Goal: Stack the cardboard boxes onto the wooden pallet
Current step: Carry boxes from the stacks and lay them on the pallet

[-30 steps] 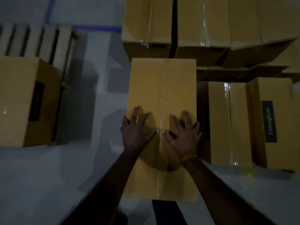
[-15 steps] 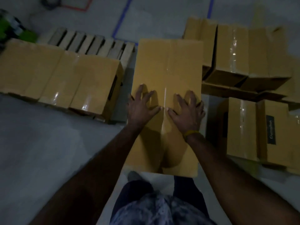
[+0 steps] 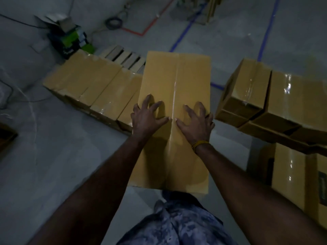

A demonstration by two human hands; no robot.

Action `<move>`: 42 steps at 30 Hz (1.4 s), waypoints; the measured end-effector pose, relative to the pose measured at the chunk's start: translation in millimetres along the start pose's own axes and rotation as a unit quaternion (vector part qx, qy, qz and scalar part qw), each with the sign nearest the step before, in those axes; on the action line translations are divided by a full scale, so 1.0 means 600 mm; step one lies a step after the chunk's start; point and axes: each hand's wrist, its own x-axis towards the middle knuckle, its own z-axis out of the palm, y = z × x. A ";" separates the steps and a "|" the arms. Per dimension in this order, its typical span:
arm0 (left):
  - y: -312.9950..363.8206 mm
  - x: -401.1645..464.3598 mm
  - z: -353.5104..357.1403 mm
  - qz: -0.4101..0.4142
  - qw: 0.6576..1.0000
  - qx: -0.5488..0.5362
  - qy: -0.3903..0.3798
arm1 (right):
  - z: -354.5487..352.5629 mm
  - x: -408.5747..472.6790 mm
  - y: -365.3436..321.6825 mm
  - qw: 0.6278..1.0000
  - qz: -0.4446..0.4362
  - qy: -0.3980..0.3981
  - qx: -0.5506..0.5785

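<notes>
hands flat on a taped carton, pallet ahead-left

long cardboard box (image 3: 174,110) sits centre frame, sealed, clear tape seam running down the middle of its top. contents not visible. left hand (image 3: 146,116) lies on the top face left of the seam, fingers spread and only slightly bent, thumb pointing toward the seam. right hand (image 3: 196,121) mirrors it right of the seam, fingers spread, outer fingers at the box's right edge. neither hand is wrapped around anything; both just press on the lid. thumbs nearly meet at the tape line. yellow band (image 3: 200,144) on the right wrist. cannot tell whether the box rests on something or is lifted.

wooden pallet (image 3: 123,56) shows as bare slats just beyond the box's far left corner. row of boxes (image 3: 92,85) lies on it, side by side, all closed and taped, their right end touching or tucked behind the held box's left edge.

pile of cartons (image 3: 265,96) on the right, apart from the held box, closed, glossy tape on top, stacked unevenly on more cartons below. nearer one at the right edge carries a dark label, text unreadable.

grey floor (image 3: 44,156) with blue tape lines (image 3: 267,27) and a red line (image 3: 150,23). green and dark item (image 3: 70,41) and a coiled cable (image 3: 113,23) far left. patterned blue shirt (image 3: 177,225) at the bottom.
</notes>
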 end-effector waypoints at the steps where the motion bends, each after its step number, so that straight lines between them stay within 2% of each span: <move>1: -0.016 0.009 -0.011 -0.007 1.000 0.000 0.000 | 0.007 0.009 -0.019 1.000 -0.004 -0.005 0.004; 10: -0.173 0.132 -0.097 -0.062 0.998 -0.009 -0.014 | 0.089 0.131 -0.193 0.998 -0.047 -0.038 0.015; 24: -0.445 0.280 -0.268 -0.112 0.993 0.009 0.034 | 0.201 0.263 -0.524 0.993 -0.102 -0.051 0.031; 34: -0.713 0.384 -0.414 -0.076 0.997 0.004 0.019 | 0.325 0.289 -0.816 0.997 -0.059 -0.032 0.034; 42: -0.876 0.481 -0.520 -0.035 0.999 0.028 0.014 | 0.382 0.322 -1.011 0.998 -0.024 -0.016 0.061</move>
